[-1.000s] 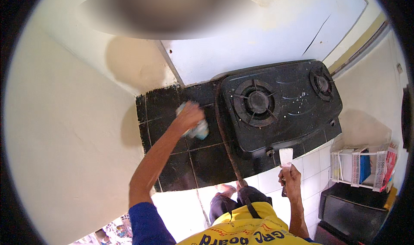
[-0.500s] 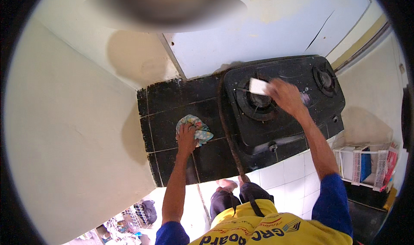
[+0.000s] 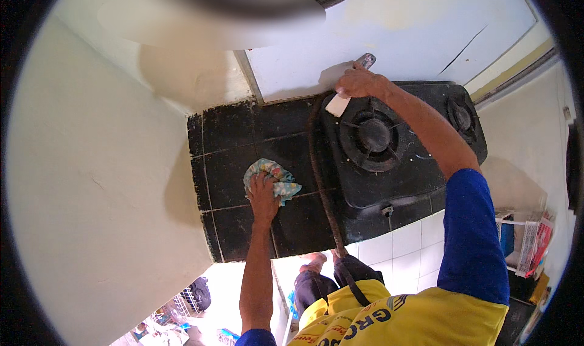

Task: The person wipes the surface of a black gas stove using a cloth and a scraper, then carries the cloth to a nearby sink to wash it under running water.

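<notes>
On the black-tiled counter, left of the stove, my left hand point(image 3: 263, 198) presses down on a crumpled light-blue patterned cloth point(image 3: 272, 169), its fingers curled over the fabric. My right hand point(image 3: 360, 82) grips a flat hand tool with a broad white end point(image 3: 338, 104) and a mottled grey handle that sticks out past my fingers; I cannot tell if it is a brush or a scraper. The white end points down at the far left corner of the black two-burner stove point(image 3: 359, 191), beyond the left burner point(image 3: 374, 135). Small pale specks lie on the stove top.
A dark hose point(image 3: 322, 188) runs along the stove's left side and over the counter's front edge. The second burner point(image 3: 463, 118) sits at the far right. A white panel point(image 3: 389, 35) stands behind the stove. To the right is a white rack point(image 3: 528, 245).
My right hand has moved from over the left burner to the stove's far left corner, carrying the white-ended tool. The left hand stays on the cloth.
</notes>
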Motion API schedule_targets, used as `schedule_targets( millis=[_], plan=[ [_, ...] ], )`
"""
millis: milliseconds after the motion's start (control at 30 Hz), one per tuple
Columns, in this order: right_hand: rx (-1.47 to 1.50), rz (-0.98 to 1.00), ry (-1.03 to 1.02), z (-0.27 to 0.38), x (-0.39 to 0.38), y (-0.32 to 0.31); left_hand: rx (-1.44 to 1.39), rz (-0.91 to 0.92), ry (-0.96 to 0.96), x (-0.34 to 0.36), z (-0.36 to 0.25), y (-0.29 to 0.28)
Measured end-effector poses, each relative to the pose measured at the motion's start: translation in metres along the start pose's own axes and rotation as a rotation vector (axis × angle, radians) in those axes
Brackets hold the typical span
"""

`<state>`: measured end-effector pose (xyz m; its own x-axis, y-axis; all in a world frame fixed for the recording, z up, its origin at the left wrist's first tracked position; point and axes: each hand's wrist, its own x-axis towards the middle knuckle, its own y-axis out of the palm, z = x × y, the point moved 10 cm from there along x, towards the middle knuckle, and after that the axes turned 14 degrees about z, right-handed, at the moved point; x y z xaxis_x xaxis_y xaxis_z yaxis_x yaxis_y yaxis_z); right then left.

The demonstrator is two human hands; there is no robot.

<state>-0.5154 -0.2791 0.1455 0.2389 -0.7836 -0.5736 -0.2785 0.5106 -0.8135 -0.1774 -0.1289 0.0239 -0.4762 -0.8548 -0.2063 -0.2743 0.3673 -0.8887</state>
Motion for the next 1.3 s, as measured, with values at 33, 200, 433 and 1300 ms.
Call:
schedule_targets(
  millis=[33, 200, 433, 1300],
  plan=[
    [0.046, -0.028, -0.076, -0.005, 0.000, 0.002, -0.017, 0.014, 0.003, 0.003, -0.002, 0.001],
    [0.120, -0.139, -0.346, 0.020, 0.006, 0.008, -0.039, 0.023, -0.014, 0.005, 0.006, 0.006],
    [0.020, -0.130, -0.181, 0.016, 0.001, 0.014, 0.020, 0.013, -0.006, 0.005, 0.005, 0.009],
    [1.466, -0.771, 0.629, 0.041, -0.366, 0.203, 0.088, 0.076, 0.587, 0.010, -0.221, -0.043]
  ],
)
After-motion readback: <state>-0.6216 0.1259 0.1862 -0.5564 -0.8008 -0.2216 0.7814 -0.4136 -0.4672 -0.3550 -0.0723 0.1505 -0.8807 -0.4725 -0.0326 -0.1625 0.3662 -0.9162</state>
